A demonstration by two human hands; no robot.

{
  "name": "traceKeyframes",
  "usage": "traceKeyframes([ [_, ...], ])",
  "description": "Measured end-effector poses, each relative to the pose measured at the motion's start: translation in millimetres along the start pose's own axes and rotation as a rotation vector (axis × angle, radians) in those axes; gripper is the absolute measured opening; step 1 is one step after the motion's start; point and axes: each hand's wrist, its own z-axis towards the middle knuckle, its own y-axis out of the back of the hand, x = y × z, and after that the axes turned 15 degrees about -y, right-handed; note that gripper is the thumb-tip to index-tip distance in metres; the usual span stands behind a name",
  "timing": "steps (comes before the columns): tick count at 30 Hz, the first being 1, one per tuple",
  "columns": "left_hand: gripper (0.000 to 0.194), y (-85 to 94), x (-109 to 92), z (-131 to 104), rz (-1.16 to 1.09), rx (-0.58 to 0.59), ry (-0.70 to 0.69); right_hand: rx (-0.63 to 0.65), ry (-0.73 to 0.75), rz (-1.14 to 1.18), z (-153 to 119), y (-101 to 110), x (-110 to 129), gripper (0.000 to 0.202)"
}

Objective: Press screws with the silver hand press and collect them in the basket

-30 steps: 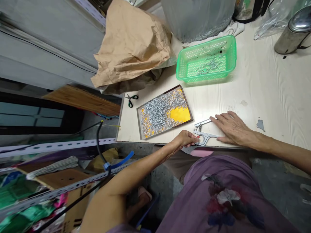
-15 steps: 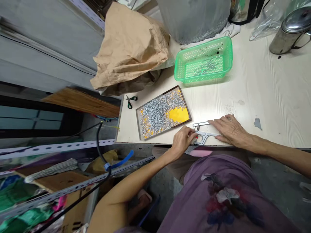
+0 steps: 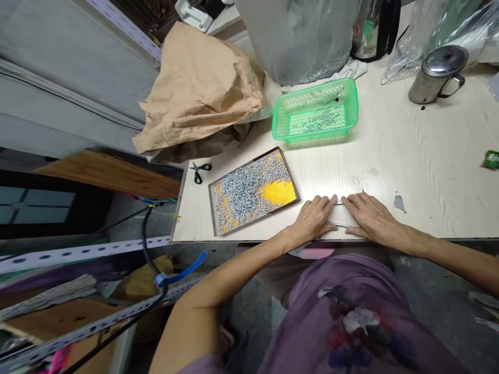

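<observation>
A grey metal hand tool with two long arms (image 3: pixel 338 224) lies at the table's front edge, mostly hidden beneath both hands. My left hand (image 3: pixel 315 217) is over its left end, fingers along the far arm and thumb by the near arm. From the other side my right hand (image 3: pixel 370 215) grips the arms' right ends, thumb on the near one. To the left, a shallow tray (image 3: pixel 298 200) with a yellow bottom holds many small silvery metal pieces (image 3: pixel 249 187), too small to make out exactly. A green plastic basket (image 3: pixel 316 137) behind holds several similar pieces.
Small scissors (image 3: pixel 199 171) lie left of the tray. A crumpled brown paper bag (image 3: pixel 206 98) and a large grey plastic bag (image 3: pixel 300 41) stand behind. A lidded metal jug (image 3: pixel 436 78) is at back right, near a kettle (image 3: pixel 374 31).
My left hand has shifted right from pinching at the tool's spring end to covering that end, close to my right hand. The camera view has moved slightly.
</observation>
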Motion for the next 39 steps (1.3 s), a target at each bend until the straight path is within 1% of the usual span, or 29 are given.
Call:
traceKeyframes([
  [3, 0.052, 1.2, -1.6, 6.0, 0.065, 0.030, 0.020, 0.004, -0.003, 0.027, 5.8, -1.5, -3.4, 0.051],
  [7, 0.037, 0.5, 0.7, 14.2, 0.107, 0.009, 0.050, -0.003, -0.033, -0.011, 23.0, 0.0, -4.7, 0.035],
  [13, 0.022, -1.2, 7.0, 19.5, 0.093, 0.043, 0.015, 0.023, 0.036, -0.071, 38.8, 1.8, -7.3, 0.015],
  [16, 0.019, -4.0, 8.0, 20.6, 0.070, 0.031, -0.002, 0.020, 0.072, -0.025, 42.0, -2.1, -9.1, 0.021],
  [20, 0.024, -7.7, 8.2, 21.4, 0.044, 0.000, 0.001, 0.023, 0.090, 0.031, 44.7, -8.0, -8.3, 0.034],
  [22, 0.023, -8.2, 8.1, 20.9, 0.039, -0.012, 0.017, 0.034, 0.080, 0.027, 45.0, -7.9, -8.3, 0.034],
  [24, 0.022, -9.2, 6.8, 19.0, 0.035, -0.039, 0.041, 0.050, 0.071, 0.016, 44.9, -4.3, -10.8, 0.029],
  [25, 0.021, -10.9, 5.4, 17.5, 0.034, -0.064, 0.058, 0.061, 0.075, 0.017, 45.0, -1.3, -13.4, 0.025],
  [26, 0.023, -13.6, 3.1, 15.6, 0.032, -0.100, 0.078, 0.074, 0.087, 0.026, 45.2, 2.2, -16.7, 0.026],
  [29, 0.037, -29.5, -9.3, 8.9, 0.026, -0.247, 0.122, 0.127, 0.148, 0.094, 46.8, 12.5, -28.6, 0.046],
  [30, 0.040, -36.7, -15.0, 7.0, 0.022, -0.292, 0.118, 0.142, 0.157, 0.117, 47.9, 14.5, -32.3, 0.046],
  [32, 0.040, -51.1, -27.6, 4.5, 0.001, -0.348, 0.082, 0.143, 0.138, 0.144, 51.2, 15.1, -38.5, 0.041],
  [35, 0.042, -66.1, -44.7, 4.1, -0.063, -0.356, 0.007, 0.082, 0.071, 0.117, 61.5, 9.2, -44.9, 0.037],
  [37, 0.044, -69.8, -52.0, 4.9, -0.099, -0.348, -0.015, 0.042, 0.037, 0.075, 72.5, 5.5, -47.2, 0.035],
  [39, 0.045, -69.6, -55.5, 5.8, -0.119, -0.347, -0.014, -0.001, -0.011, 0.022, 83.8, 5.5, -44.6, 0.033],
])
